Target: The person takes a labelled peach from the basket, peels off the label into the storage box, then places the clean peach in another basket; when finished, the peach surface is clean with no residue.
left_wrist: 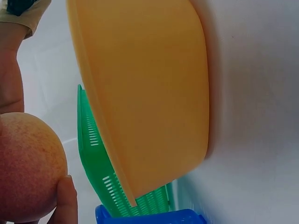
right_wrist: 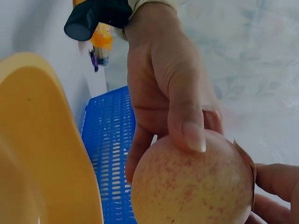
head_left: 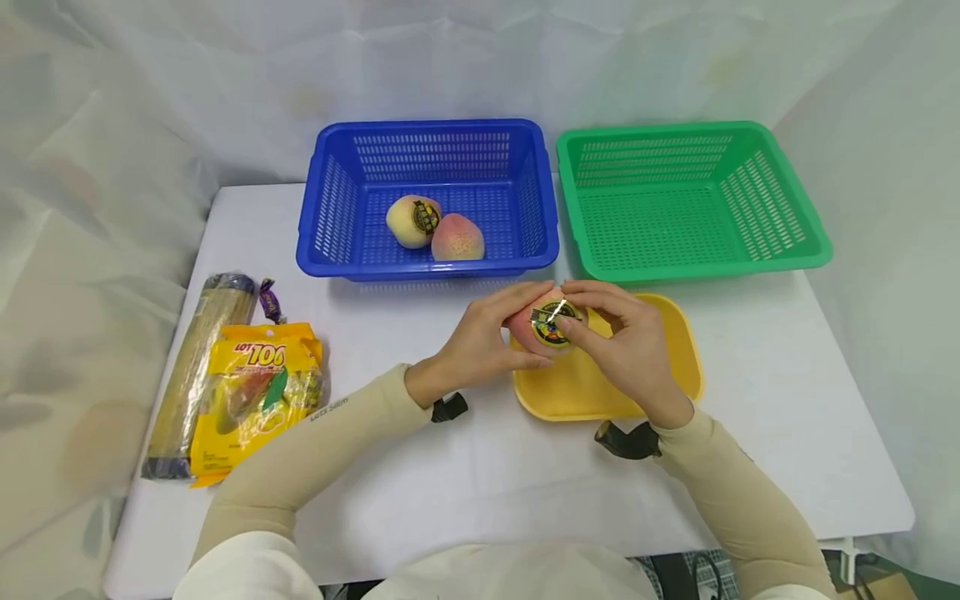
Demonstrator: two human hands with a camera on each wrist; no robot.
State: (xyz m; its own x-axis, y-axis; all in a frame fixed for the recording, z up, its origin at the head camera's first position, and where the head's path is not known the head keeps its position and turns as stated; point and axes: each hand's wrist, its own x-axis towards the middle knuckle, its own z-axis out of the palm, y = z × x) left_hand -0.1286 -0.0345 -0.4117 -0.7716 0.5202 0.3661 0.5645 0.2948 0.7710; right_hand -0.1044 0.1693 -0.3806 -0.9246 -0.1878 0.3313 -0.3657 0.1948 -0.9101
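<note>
A pink-yellow peach [head_left: 525, 323] [left_wrist: 28, 168] [right_wrist: 191, 186] is held just above the near left corner of a yellow tray [head_left: 600, 392]. My left hand [head_left: 480, 342] grips it from the left, thumb [right_wrist: 187, 116] over the top. A round yellow-and-black sticker [head_left: 551, 327] faces up on the fruit. My right hand [head_left: 622, 342] pinches the sticker's lifted edge [right_wrist: 245, 158] between thumb and forefinger. In the blue basket [head_left: 427, 267] lie two more peaches: one with a sticker [head_left: 413, 221], one bare [head_left: 457, 238].
A green basket [head_left: 690, 262] stands at the back right with nothing in it. On the table's left lie a yellow snack bag [head_left: 255, 392], a long wrapped roll [head_left: 198, 358] and a small purple candy [head_left: 269, 300]. Pale curtains close in behind and at both sides.
</note>
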